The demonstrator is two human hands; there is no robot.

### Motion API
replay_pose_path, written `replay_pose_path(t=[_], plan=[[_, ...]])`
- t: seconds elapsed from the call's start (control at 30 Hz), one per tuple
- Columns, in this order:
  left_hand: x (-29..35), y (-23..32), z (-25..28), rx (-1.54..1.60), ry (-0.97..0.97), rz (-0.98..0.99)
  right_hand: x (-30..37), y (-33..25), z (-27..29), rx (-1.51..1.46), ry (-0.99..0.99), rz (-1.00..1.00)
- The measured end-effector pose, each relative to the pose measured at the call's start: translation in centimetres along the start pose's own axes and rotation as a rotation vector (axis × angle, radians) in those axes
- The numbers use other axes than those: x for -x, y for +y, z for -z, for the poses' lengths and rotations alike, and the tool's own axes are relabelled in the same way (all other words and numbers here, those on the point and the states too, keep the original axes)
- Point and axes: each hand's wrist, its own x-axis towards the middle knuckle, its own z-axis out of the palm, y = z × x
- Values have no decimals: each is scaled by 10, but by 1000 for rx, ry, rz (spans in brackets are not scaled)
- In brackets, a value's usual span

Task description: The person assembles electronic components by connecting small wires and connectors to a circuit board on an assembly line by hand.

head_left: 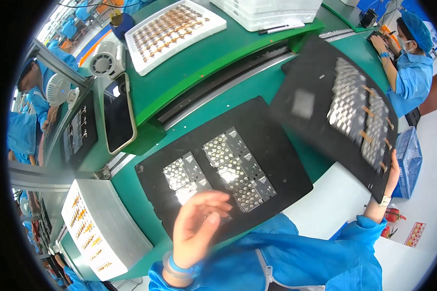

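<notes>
My right hand point(392, 178) grips the lower right edge of a tilted black board point(296, 82), raised off the bench and slightly blurred. Rows of shiny silver pieces with tan strips point(367, 138) lie on that board. Flat on the green bench is a second black board point(281, 160), which carries several dark panels point(238, 169) dotted with round silver spots. Over its near edge hovers my left hand point(199, 225), fingers loosely curved, thumb apart, with nothing visible in it. Part of a panel is hidden behind the left hand.
A white tray of copper-coloured parts point(213, 23) rests on the raised green shelf point(179, 87), beside a small fan point(103, 60). A phone point(119, 119) leans at the left, above another white tray point(126, 233). At the far right sits a co-worker point(408, 72) near a blue crate point(408, 165).
</notes>
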Motion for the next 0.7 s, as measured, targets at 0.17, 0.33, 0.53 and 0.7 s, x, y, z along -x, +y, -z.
replay_pose_path(t=[0.17, 0.33, 0.53, 0.7], plan=[[26, 15, 18, -306, 2, 15, -70, -3, 45, -28, -148, 57], [72, 61, 72, -712, -270, -67, -136, -13, 106, 145, 140, 91], [137, 102, 115, -1035, 650, -39, -119, -57, 106, 353, 219, -151], [144, 117, 154, -1334, 707, -5, -240, -76, 291, 711, 198, -103]])
